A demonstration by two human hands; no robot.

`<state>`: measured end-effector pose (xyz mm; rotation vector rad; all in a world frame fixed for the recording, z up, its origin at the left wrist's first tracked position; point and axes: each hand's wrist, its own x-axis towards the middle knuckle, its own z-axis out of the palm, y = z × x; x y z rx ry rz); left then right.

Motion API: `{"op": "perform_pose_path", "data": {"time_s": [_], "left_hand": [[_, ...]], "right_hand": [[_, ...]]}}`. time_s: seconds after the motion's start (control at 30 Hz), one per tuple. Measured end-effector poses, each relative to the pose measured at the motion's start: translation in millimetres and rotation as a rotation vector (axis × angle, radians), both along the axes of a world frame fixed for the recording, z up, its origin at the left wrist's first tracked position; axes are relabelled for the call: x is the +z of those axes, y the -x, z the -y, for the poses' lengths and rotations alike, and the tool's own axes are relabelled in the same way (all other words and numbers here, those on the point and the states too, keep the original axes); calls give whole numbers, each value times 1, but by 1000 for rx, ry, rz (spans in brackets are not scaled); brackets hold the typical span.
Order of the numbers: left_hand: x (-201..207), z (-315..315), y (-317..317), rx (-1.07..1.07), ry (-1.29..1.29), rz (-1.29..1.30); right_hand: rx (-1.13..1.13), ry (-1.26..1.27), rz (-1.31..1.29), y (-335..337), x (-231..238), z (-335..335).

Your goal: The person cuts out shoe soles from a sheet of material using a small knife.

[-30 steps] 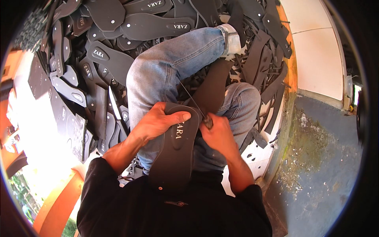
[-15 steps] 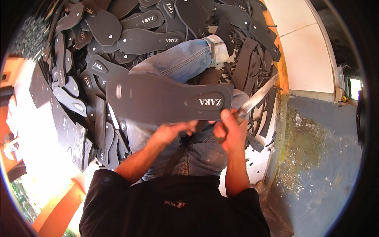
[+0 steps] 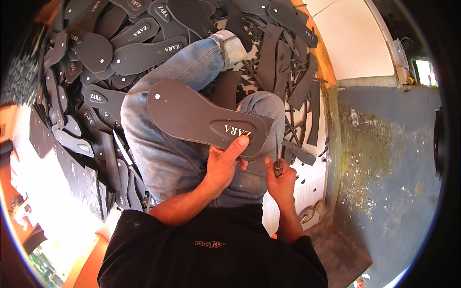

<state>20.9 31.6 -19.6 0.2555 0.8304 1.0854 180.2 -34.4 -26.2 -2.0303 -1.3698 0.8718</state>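
A dark grey sandal sole (image 3: pixel 192 113) with a white dot near its broad end and light lettering on the heel lies over my lap. My left hand (image 3: pixel 223 165) is closed on its heel end, thumb on top and the other fingers mostly hidden beneath. To the right, apart from the sole, my right hand (image 3: pixel 282 185) is wrapped round the handle of a knife (image 3: pixel 278 168). The blade points away from me and shows only as a thin line beside the heel's edge.
Many similar soles (image 3: pixel 149 53) are heaped ahead and to the left. A narrow pale blade-like piece (image 3: pixel 122 148) lies among them. Thin dark offcuts (image 3: pixel 302 120) cover the floor at the right, beside a grey-blue floor area (image 3: pixel 384 168). My bent legs (image 3: pixel 153 139) frame the middle.
My left hand has taken hold of the heel end. My right hand, earlier at the heel edge, has drawn down and away with the knife. The sole has tilted, its heel end lower.
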Motion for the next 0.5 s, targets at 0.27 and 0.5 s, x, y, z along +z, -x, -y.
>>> {"op": "perform_pose_path", "data": {"time_s": [0.27, 0.5], "left_hand": [[-11, 6, 4, -6, -8, 6], [-34, 24, 33, 106, 9, -68]], "right_hand": [[-1, 139, 99, 8, 1, 6], [278, 139, 48, 29, 9, -29]]}}
